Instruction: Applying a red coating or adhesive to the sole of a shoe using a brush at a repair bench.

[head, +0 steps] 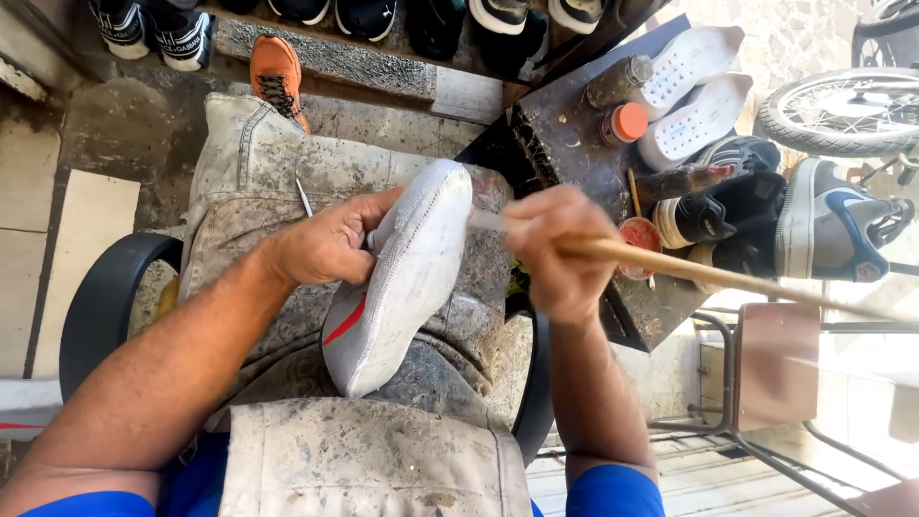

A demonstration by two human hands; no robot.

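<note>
— In the middle of the frame?
— Grey shoe upper [407, 278], sole-less, turned bottom up, pale woven underside with a stitched seam down its length and a red stripe near the lower left edge. Resting over a lap covered by a stained, stiff canvas apron [373, 460].

— Held how?
— Left hand [330, 244] gripping the shoe's left side, fingers curled around the edge, thumb on top.

— And at centre right?
— Right hand [565, 254] clenched around a long, smooth wooden brush handle [728, 278] running out toward the right edge. Bristle end touching the shoe's upper tip, blurred.

— Upper right of the frame?
— Dark, glue-smeared workbench [565, 153]. On it a small round jar with an orange lid [627, 123], a grimy cylindrical bottle [617, 81], a shallow reddish pot [639, 235]. Two white perforated soles [694, 91] beside them, flat and oval.

— Further right?
— Black and grey sneakers [823, 225] piled together, spoked bicycle wheel [842, 110] above.

— Upper left?
— Orange sneaker [276, 77] on rough concrete, row of dark shoes along the top edge.
</note>
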